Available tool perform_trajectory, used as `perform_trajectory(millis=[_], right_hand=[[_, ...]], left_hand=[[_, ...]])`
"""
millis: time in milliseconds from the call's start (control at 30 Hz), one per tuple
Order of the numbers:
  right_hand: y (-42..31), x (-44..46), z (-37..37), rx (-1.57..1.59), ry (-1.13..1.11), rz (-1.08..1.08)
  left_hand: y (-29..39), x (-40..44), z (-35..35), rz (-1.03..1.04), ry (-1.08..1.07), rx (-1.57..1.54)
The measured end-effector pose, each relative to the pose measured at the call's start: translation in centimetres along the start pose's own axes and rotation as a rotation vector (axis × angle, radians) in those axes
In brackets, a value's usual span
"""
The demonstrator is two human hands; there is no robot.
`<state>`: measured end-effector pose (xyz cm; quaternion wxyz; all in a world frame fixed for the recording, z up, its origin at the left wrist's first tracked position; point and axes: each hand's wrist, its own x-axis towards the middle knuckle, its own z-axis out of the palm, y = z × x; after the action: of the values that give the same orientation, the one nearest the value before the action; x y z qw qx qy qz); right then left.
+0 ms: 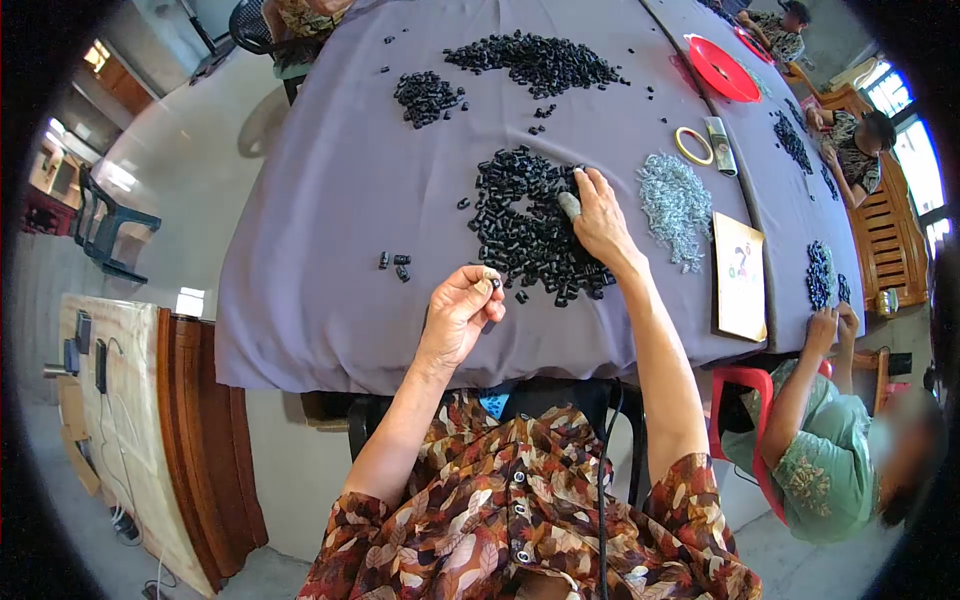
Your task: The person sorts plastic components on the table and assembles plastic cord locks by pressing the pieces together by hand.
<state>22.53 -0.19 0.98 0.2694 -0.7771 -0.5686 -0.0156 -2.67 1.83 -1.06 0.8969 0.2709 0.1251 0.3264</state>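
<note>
My left hand (458,315) is closed in a pinch near the table's front edge, with a small black plastic part (495,283) between thumb and fingertips. Across the right side of a large pile of similar black parts (515,235) rests my right hand (603,220). Its fingers are stretched forward and the thumb, with a pale covering on its tip, stands apart from them; I see nothing held there. A few loose black parts (402,260) lie left of the pile. To the right of my right hand is a heap of small clear plastic pieces (675,208).
More black piles (535,62) lie farther back. Right of the clear heap are a tape roll (693,146), a small bottle-like container (719,146) and a notebook (739,278). A red basin (723,69) stands behind. A person in green (830,450) works at the right; others sit farther off.
</note>
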Motion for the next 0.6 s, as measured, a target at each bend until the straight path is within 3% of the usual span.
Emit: perform_trajectory(millis=[233, 367, 467, 600], right_hand=[[0.9, 1.9, 1.9, -0.078, 0.099, -0.113], [-1.1, 1.7, 0.6, -0.117, 0.066, -0.129], [-3.4, 1.4, 0.7, -0.100, 0.054, -0.262], [-4.7, 1.4, 1.7, -0.175, -0.077, -0.334]], left_hand=[[0.0, 0.0, 0.1, -0.006, 0.005, -0.002], [0.1, 0.0, 0.2, -0.006, 0.015, 0.024], [0.2, 0.0, 0.5, -0.006, 0.029, 0.032], [0.0, 0.1, 0.1, -0.008, 0.013, 0.003]])
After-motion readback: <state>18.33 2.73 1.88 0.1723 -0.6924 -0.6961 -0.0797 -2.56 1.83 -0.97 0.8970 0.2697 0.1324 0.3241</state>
